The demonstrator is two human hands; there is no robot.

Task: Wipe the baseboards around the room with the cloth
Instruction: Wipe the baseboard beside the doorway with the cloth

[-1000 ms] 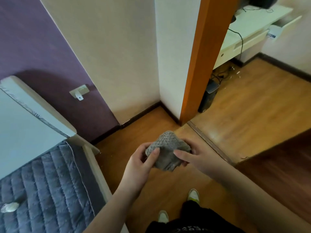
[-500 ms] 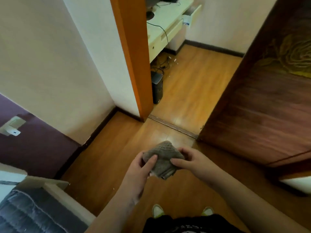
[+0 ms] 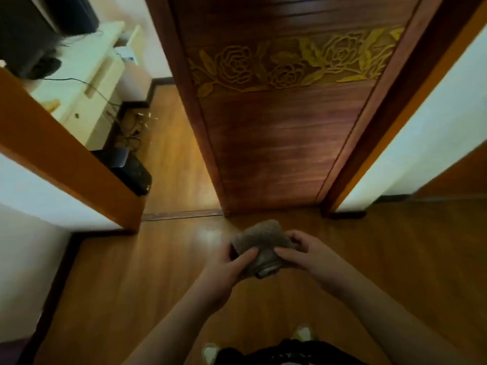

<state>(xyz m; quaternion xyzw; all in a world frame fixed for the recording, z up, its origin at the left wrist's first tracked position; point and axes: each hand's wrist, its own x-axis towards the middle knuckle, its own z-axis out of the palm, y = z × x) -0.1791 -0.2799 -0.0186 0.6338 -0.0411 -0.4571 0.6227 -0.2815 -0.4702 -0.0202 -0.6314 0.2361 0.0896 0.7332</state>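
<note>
Gripping one folded cloth, two hands: left hand, right hand

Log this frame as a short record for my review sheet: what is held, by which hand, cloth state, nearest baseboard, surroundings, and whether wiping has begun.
held item: folded grey-brown knitted cloth
left hand: grips the cloth's left side, thumb on top
right hand: grips the cloth's right side
cloth position: in the air above the wooden laminate floor, touching no wall
nearest baseboard: dark baseboard strip along the white wall at left
ahead: open dark wooden door with carved gold roses
wiping: not yet begun
</note>
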